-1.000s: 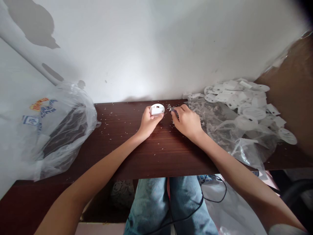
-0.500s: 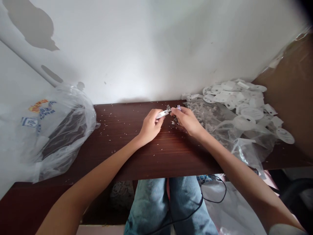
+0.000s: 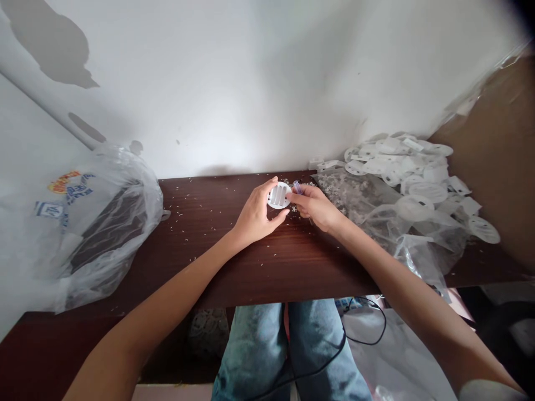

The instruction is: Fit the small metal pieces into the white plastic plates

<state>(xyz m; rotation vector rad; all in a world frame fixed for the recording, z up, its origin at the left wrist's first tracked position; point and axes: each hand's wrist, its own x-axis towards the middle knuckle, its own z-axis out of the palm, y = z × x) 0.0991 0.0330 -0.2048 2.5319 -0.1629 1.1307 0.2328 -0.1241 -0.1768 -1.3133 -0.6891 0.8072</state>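
Note:
My left hand (image 3: 257,214) is wrapped round the left edge of a round white plastic part (image 3: 278,196), whose slotted face is turned up toward me. My right hand (image 3: 315,206) is closed round a small purple-tinted tool (image 3: 297,187), with its fingertips at the disc's right edge. Small metal pieces (image 3: 294,209) lie on the dark brown table (image 3: 234,273) beneath and beside the fingers. Whether my right fingertips also pinch a metal piece is too small to tell.
A clear plastic bag (image 3: 112,223) stands open at the left. On the right, white round parts (image 3: 426,192) are heaped beside a plastic sheet (image 3: 359,200) bearing many small metal pieces. A cardboard box (image 3: 493,161) stands behind them. A black cable (image 3: 380,334) hangs below the table.
The white part has turned from edge-on to face-up in my left hand, whose thumb and fingers have spread round it. My right hand stays close beside it, the purple tool now more visible.

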